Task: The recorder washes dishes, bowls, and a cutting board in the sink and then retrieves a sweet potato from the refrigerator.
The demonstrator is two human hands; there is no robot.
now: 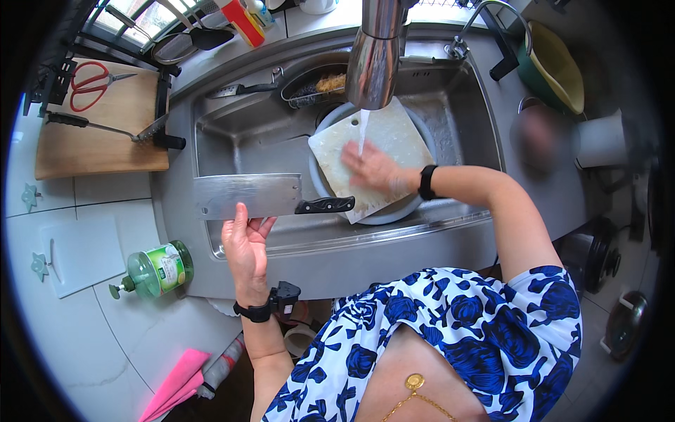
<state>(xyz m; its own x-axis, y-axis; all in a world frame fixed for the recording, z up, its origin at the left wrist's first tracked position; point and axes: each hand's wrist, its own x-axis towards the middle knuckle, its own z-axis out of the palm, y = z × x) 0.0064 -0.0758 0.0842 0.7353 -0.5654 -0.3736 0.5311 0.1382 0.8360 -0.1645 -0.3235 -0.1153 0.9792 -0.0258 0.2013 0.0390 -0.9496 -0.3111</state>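
My left hand (246,245) grips a cleaver (248,196) by its blade, thumb on the near face and fingers behind. The black riveted handle points right, over the sink's near side. My right hand (373,168), blurred, lies on a pale cutting board (393,132) with a hole near its top left corner. Water from the metal faucet (373,68) runs down at my right fingers. The board leans in a grey-blue basin (318,179) inside the steel sink (263,132); brown stains mark its lower edge.
A knife (242,90) and a wire caddy (311,96) with scrubbers sit at the sink's back. Left are a wooden board (100,142), red scissors (89,87) and a green pump bottle (158,269). A green basin (551,68) and white container (601,141) stand right.
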